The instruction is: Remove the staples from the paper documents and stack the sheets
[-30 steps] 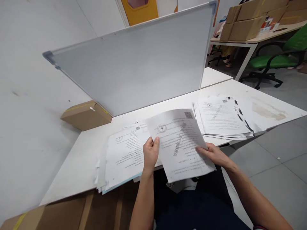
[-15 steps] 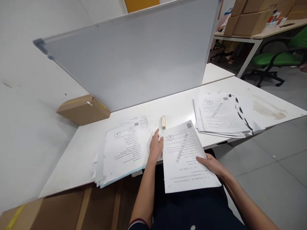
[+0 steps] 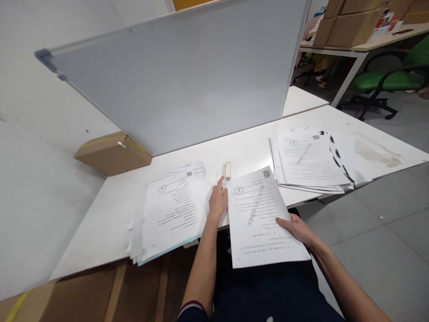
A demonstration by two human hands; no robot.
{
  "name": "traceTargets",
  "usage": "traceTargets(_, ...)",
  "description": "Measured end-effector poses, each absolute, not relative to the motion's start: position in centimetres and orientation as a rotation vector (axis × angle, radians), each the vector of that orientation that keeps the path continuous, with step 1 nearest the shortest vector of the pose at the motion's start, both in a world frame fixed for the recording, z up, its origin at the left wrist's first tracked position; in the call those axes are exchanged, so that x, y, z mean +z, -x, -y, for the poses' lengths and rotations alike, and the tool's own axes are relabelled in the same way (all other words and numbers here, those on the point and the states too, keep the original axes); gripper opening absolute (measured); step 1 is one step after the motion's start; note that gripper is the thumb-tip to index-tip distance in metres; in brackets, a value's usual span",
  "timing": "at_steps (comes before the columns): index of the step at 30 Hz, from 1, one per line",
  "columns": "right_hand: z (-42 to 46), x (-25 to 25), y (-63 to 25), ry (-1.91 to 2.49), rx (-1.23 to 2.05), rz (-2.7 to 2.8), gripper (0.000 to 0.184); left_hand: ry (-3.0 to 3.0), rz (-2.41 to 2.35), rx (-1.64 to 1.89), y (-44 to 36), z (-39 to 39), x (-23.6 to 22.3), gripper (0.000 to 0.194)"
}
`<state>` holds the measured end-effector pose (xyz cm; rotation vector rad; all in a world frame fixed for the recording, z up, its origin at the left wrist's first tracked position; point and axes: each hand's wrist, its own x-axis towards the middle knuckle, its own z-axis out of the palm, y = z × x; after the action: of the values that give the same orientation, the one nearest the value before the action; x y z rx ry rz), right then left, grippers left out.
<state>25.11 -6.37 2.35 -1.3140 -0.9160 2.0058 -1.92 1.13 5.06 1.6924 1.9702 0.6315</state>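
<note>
My right hand (image 3: 296, 227) grips the right edge of a printed sheet (image 3: 258, 241), with the thumb on top. The sheet is tilted over the desk's front edge, bears a round stamp and a corner code, and may have more pages under it. My left hand (image 3: 218, 201) is open beside the sheet's left edge, its index finger stretched forward. That fingertip is just short of a small cream-coloured oblong block (image 3: 228, 171) on the desk. Left of this hand lies a pile of printed papers (image 3: 172, 205) with a light blue edge beneath.
Another stack of papers (image 3: 304, 161), some with black marks, lies on the right of the white desk (image 3: 90, 223). A whiteboard (image 3: 187, 76) stands along the back. One cardboard box (image 3: 114, 154) sits at the back left; open cartons (image 3: 83, 290) are below the front edge.
My left index finger has reached slightly farther forward, towards the cream block. The sheet in my right hand has shifted a little to the right. The camera view has moved slightly.
</note>
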Motion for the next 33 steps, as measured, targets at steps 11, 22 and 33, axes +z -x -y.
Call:
traceTargets(11, 5.8, 1.0, -25.0, 1.296, 2.009, 0.889, 0.039, -1.769, -2.06, 0.378, 1.5, -2.3, 5.1, 0.049)
traceTargets(22, 5.7, 2.7, -25.2, 1.404, 1.838, 0.961, 0.044, -1.79, -2.063, 0.374, 1.5, -2.0, 4.8, 0.05)
traceTargets(33, -2.5, 8.3, -36.0, 1.76, 1.269, 0.854, 0.034, -1.849, -1.789, 0.921, 1.7, 4.9, 4.0, 0.045)
